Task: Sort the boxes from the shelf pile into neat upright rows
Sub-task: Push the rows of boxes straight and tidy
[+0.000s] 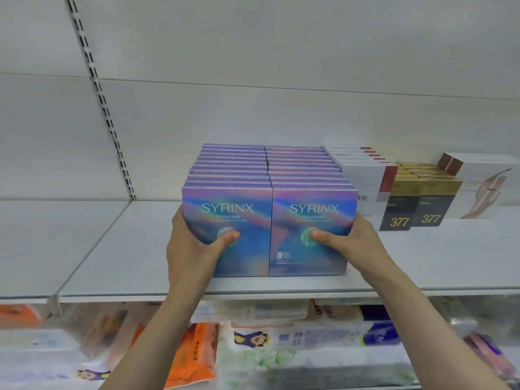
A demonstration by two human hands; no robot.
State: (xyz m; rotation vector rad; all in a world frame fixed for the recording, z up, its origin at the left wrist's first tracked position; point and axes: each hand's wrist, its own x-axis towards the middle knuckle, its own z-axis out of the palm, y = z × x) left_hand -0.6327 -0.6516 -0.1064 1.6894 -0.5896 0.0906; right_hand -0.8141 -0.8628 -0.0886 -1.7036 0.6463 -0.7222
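Two upright rows of iridescent blue-purple SYRINX boxes stand side by side on the white shelf (118, 257), several boxes deep. My left hand (191, 243) grips the left side of the left row's front box (228, 212), thumb pressed on its face. My right hand (351, 240) grips the right side of the right row's front box (312, 192), thumb on its face too. The fingers of both hands are hidden behind the box edges.
To the right stand a row of white boxes with red corners (365, 175), black-and-gold "377" boxes (413, 209) and a white box with a pink design (484, 190). Bare shelf lies to the left. Packaged tissues (194, 356) fill the lower shelf.
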